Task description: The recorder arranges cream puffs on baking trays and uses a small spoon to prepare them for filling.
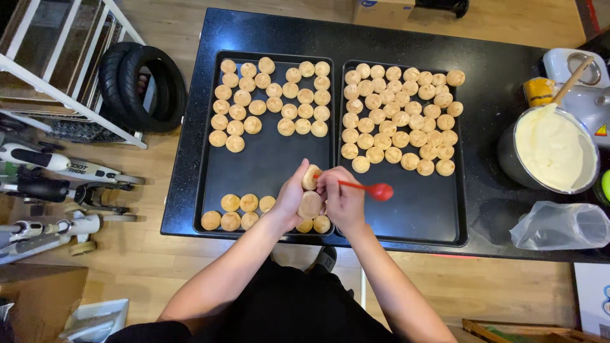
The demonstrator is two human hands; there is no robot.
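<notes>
A black counter (pixel 495 209) stands on a wood floor (pixel 152 267), bearing two dark trays (pixel 267 162) of puffs and a pot of cream (pixel 551 149). Over the trays' near edge, the left hand (pixel 293 198) grips a round, golden puff (pixel 311 177); the right hand (pixel 343 200) pinches a red spoon (pixel 372 188).

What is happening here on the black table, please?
A person stands over two dark baking trays of small round puffs. The left hand holds one puff, while the right hand pokes a red spoon handle into it. A few puffs lie apart near the tray's front edge. A pot of pale cream waits on the right.
</notes>
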